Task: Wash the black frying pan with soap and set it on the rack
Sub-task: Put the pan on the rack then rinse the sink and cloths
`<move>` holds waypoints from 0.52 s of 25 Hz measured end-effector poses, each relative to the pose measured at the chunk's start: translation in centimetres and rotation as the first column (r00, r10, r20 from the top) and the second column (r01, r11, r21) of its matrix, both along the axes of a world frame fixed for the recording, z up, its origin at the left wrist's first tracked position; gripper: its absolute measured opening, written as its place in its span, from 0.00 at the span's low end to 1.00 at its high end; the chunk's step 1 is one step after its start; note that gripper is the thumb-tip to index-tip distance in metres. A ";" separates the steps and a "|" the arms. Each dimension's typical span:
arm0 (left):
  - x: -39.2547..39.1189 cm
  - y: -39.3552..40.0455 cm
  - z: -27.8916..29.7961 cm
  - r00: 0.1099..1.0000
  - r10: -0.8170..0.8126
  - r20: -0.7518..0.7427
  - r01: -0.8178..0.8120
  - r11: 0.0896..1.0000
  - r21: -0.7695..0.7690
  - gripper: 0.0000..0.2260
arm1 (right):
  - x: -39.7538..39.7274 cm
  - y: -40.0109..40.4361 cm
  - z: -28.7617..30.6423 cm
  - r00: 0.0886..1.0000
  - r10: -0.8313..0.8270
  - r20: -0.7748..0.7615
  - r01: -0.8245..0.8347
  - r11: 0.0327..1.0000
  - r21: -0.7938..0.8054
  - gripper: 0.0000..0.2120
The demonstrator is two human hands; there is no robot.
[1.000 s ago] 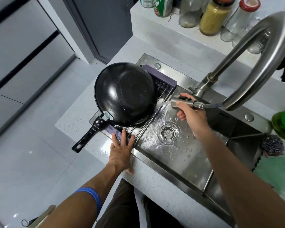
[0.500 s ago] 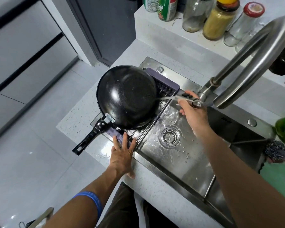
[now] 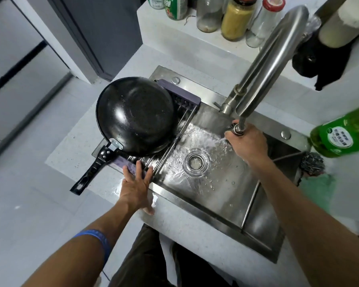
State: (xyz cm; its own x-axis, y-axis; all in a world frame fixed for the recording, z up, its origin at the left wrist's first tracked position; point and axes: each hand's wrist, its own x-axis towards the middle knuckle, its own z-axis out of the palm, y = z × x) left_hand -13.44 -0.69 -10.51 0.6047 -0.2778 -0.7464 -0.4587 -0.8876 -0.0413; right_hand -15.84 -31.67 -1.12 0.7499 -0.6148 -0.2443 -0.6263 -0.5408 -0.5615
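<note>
Swinging the steel pull-out spray head (image 3: 233,127), gripped in your right hand (image 3: 247,141), off the black round frying pan (image 3: 135,116) resting on the purple-framed wire rack (image 3: 180,100), you sent water into the steel sink (image 3: 205,183), left hand (image 3: 136,187) flat on the worktop (image 3: 75,146), suggesting rinsing was done.

Left hand (image 3: 135,188): palm down, fingers straight and spread, pointing toward 12 o'clock; thumb out toward 5 o'clock. Left forearm runs back toward 7 o'clock, with a blue band (image 3: 95,241) around it. Right hand (image 3: 247,141): back of hand up, fingers curled in a grip, knuckles toward 10 o'clock. Right forearm extends back toward 5 o'clock. Hands well apart, the right one at 2 o'clock from the left.
</note>
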 end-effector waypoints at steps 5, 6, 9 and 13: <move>-0.2 0.3 -0.1 1.000 0.006 -0.004 -0.006 1.000 -0.016 0.65 | -1.7 -1.9 1.1 0.993 0.012 -0.120 -0.035 0.982 -0.187 0.11; -0.1 0.3 -0.1 1.000 0.005 -0.006 -0.005 1.000 -0.021 0.65 | -2.1 -2.3 1.3 0.990 0.001 -0.144 -0.030 0.979 -0.201 0.12; 0.1 0.0 0.0 1.000 -0.003 -0.014 0.002 1.000 -0.020 0.66 | -3.2 -3.1 1.5 0.965 -0.028 -0.262 -0.050 0.956 -0.289 0.16; 0.1 0.0 -0.1 1.000 -0.001 -0.021 0.001 1.000 -0.013 0.67 | -3.8 -3.0 2.4 0.928 -0.011 -0.373 -0.112 0.946 -0.306 0.17</move>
State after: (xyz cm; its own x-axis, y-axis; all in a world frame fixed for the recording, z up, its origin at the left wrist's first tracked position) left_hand -13.38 -0.71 -10.57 0.5888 -0.2880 -0.7552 -0.4601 -0.8876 -0.0202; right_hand -19.59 -34.66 1.33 0.6771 -0.6693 -0.3060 -0.7208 -0.6869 -0.0925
